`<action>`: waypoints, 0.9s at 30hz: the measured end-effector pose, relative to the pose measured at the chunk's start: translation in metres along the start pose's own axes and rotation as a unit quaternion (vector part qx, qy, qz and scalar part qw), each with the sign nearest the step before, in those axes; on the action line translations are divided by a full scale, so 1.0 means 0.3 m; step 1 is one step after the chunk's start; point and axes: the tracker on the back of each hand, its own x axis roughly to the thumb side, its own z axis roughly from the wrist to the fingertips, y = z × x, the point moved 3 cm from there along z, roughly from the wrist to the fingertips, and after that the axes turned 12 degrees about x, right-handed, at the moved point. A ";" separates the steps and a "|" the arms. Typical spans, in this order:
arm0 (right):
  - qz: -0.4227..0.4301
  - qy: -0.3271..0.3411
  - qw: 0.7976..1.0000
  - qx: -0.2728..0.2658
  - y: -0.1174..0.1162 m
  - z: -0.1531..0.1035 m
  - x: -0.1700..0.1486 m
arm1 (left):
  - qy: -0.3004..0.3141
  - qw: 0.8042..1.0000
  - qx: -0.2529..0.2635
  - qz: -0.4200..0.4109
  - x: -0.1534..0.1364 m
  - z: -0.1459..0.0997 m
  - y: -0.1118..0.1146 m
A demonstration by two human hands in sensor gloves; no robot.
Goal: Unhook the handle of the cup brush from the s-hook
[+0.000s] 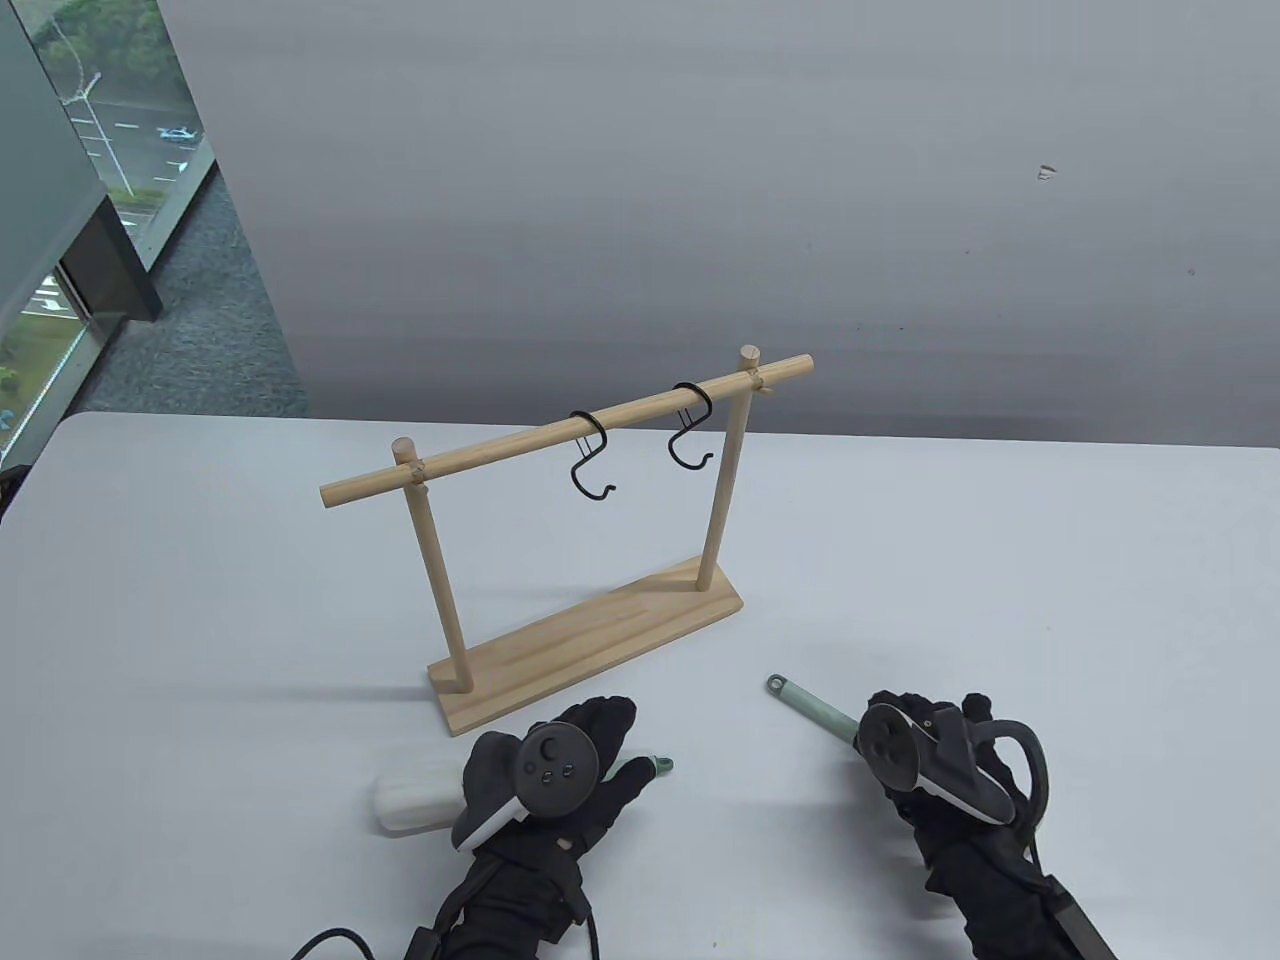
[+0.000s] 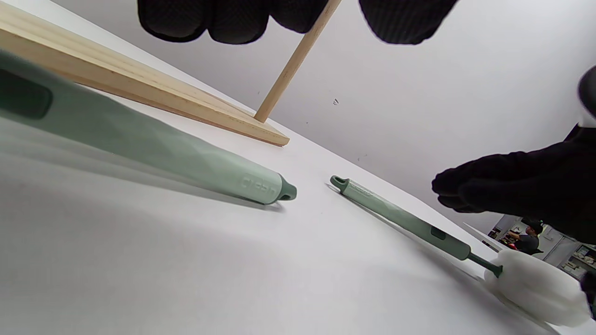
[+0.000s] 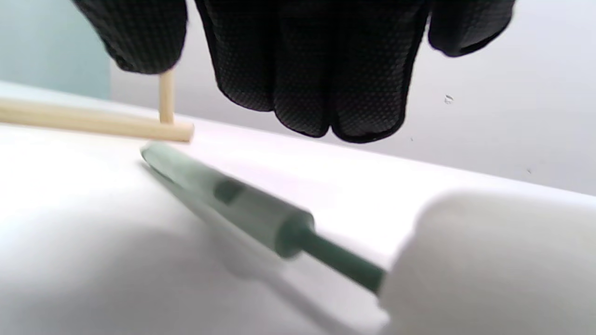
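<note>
The white table [image 1: 200,600] carries a wooden rack [image 1: 590,640]: a flat base, two uprights and a slanted crossbar. Two black s-hooks, the left one [image 1: 590,455] and the right one [image 1: 692,430], hang from the crossbar, and neither bears anything. My left hand [image 1: 555,775] hovers low over the near edge of the table, just in front of the rack's base, fingers extended and loose above the first cup brush [image 2: 153,144]; the left wrist view shows the fingertips [image 2: 205,18] clear of the handle, which lies flat on the table with its white sponge head [image 1: 410,795] protruding to the left. My right hand [image 1: 930,760] sits to the right, over the second cup brush [image 1: 815,708], whose looped handle end points toward the rack. In the right wrist view my fingers [image 3: 321,70] hang together above that handle [image 3: 233,200] without touching it. Both brushes rest on the table, off the hooks.
</note>
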 end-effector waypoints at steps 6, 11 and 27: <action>-0.011 0.014 0.999 -0.042 0.051 -0.082 -0.014 | 0.022 1.000 0.009 0.019 0.039 0.001 0.002; -0.001 0.010 0.997 -0.080 0.044 -0.139 -0.055 | 0.048 0.997 0.001 0.053 0.088 0.007 0.023; -0.071 0.019 0.997 -0.026 -0.075 -0.120 -0.023 | 0.051 0.956 -0.091 0.274 0.115 0.013 0.123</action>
